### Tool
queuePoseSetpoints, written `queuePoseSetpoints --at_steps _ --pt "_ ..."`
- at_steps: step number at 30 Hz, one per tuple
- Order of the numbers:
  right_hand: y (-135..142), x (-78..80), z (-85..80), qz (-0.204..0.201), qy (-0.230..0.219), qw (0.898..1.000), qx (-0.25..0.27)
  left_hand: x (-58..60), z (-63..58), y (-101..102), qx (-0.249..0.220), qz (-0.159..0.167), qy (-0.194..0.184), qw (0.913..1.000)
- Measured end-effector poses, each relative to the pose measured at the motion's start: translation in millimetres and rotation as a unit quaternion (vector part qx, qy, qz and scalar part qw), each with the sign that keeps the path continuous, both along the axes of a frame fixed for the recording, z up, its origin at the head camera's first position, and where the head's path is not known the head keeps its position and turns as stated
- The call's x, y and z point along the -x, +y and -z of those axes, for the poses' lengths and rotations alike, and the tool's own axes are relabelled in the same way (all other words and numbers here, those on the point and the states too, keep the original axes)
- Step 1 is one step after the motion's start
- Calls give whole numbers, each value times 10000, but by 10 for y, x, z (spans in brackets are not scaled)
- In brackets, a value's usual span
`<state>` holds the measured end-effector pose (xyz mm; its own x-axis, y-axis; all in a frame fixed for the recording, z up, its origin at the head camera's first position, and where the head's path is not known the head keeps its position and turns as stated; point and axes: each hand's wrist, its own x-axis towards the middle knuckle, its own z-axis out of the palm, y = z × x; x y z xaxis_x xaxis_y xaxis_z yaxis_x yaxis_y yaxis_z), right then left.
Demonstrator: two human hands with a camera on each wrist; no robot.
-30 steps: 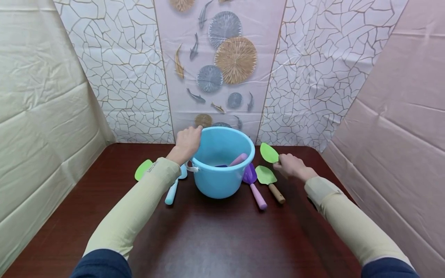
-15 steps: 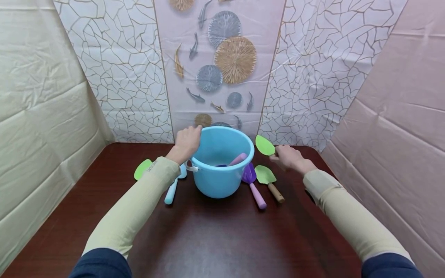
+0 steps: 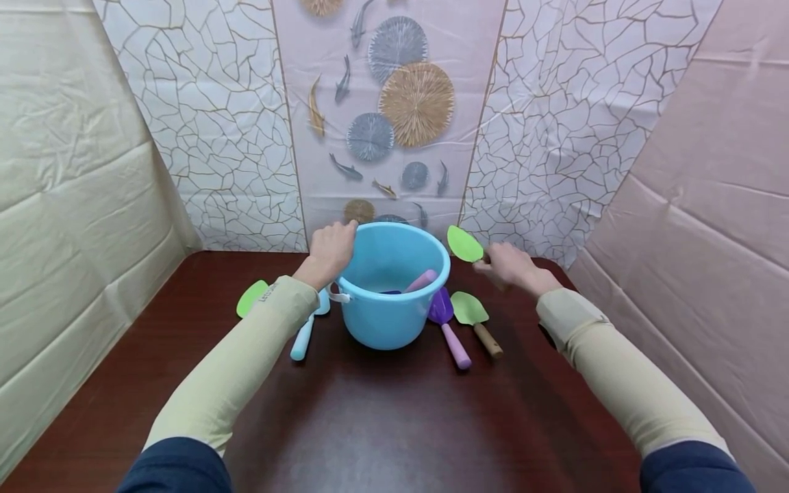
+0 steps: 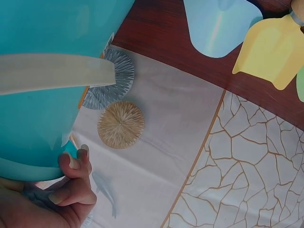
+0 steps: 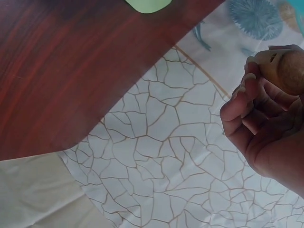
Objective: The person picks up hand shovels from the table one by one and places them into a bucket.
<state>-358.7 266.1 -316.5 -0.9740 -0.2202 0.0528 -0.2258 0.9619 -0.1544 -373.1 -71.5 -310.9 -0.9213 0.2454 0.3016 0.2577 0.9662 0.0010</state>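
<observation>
My left hand [image 3: 331, 253] grips the left rim of a light blue bucket [image 3: 385, 325]. In the left wrist view, its fingertips [image 4: 71, 161] curl over that rim. Above the table, to the right of the bucket, my right hand [image 3: 514, 266] holds a toy shovel [image 3: 464, 244] with a bright green blade. The shovel's wooden handle [image 5: 268, 66] lies in the fingers in the right wrist view. Inside the bucket, a pink handle [image 3: 422, 281] leans toward the rim, beside something dark blue that is mostly hidden.
Right of the bucket lie a purple shovel [image 3: 441, 307] with a pink handle and a pale green shovel [image 3: 470, 309]. On the left are a light blue shovel [image 3: 301, 340], a green blade [image 3: 251, 299] and a yellow shovel [image 4: 273, 52]. Patterned cloth stands behind the table.
My right hand has risen and shifted a little left with the green shovel, toward the bucket. My left hand keeps its hold on the rim.
</observation>
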Motion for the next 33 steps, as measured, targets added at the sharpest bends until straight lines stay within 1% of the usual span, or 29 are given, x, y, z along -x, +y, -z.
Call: queuePoseSetpoints --at_steps 4,11,17,21,26,33 --pt "-14 18 -35 14 14 10000 -44 -4 -3 0 -5 -9 -16 10000" --pt "-29 12 -114 81 215 9997 -13 -7 -15 11 35 -11 -20 10000" --pt "-61 2 -192 95 183 9998 -12 -8 -15 13 53 -11 -97 9999" --pt "-97 -5 -261 15 318 9995 54 -4 -9 14 35 -16 -159 9999" --pt "-164 -20 -352 -180 513 9984 182 -10 -16 9 17 -28 -91 10000" --pt "-265 -44 -469 -328 410 9980 350 -9 -11 13 57 -23 14 10000"
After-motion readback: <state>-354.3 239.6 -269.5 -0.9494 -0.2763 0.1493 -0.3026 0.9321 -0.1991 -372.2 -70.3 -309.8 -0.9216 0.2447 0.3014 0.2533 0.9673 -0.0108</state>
